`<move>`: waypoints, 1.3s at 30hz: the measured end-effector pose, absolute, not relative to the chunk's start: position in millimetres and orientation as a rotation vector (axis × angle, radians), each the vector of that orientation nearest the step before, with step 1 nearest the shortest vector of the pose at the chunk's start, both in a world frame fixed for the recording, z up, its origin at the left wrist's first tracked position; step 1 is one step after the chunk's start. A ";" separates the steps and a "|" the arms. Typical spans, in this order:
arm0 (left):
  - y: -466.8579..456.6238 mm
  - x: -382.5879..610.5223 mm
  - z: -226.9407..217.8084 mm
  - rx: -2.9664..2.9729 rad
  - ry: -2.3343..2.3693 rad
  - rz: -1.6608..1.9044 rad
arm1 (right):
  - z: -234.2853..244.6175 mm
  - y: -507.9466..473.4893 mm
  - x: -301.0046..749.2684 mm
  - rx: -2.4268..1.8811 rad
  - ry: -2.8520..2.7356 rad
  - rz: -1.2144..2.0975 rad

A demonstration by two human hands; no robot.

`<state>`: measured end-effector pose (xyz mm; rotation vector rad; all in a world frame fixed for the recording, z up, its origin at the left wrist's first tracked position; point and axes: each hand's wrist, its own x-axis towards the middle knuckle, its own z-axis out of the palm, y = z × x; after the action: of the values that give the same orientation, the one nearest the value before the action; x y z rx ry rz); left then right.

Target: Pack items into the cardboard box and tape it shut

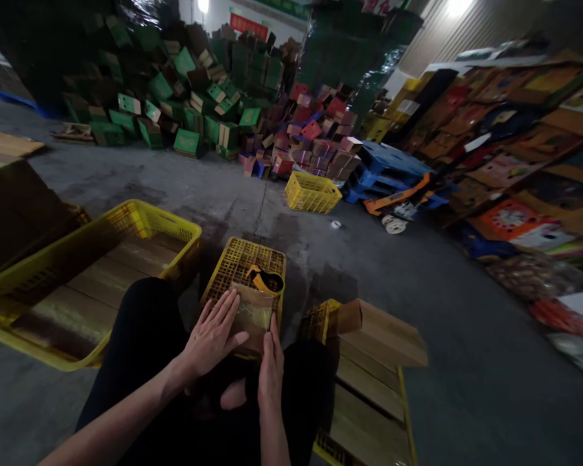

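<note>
A small cardboard box (252, 317) with clear tape across its top lies on an upturned yellow plastic crate (245, 251) between my knees. My left hand (216, 333) rests flat on the box's left part, fingers stretched out and thumb spread toward its near side. Along the right edge of the box lies my right hand (271, 366), its fingers straight and touching the side. Just beyond the box, a tape dispenser (262, 279) with an orange-yellow frame sits on the crate. The underside of the box is hidden.
At left stands a large yellow crate (170, 224) holding flat cardboard boxes. Another yellow crate (405, 408) at right holds boxes, with a carton (393, 333) across its far end. Ahead are a yellow basket (313, 194), an orange pallet jack (401, 197), blue pallets (386, 162) and heaped cartons.
</note>
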<state>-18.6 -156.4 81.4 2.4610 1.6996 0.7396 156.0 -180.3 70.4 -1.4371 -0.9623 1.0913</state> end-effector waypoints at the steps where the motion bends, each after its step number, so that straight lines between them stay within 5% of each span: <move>1: -155.9 -18.4 80.9 2.451 1.697 0.745 | 71.6 -185.5 156.2 -1.452 -1.003 1.069; 16: -147.5 -21.4 74.4 2.420 1.518 0.858 | 86.6 -151.0 167.5 -1.579 -1.484 0.807; 28: -154.7 -12.4 80.1 2.434 1.605 0.881 | 82.2 -213.2 159.4 -1.662 -1.806 0.418; 39: -155.0 -28.8 79.0 2.407 1.684 0.839 | 78.6 -224.9 146.9 -1.492 -1.515 0.826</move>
<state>-28.8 -155.0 79.0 2.4074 1.6839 0.8388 146.9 -224.9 78.6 -1.4925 -1.5153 0.8265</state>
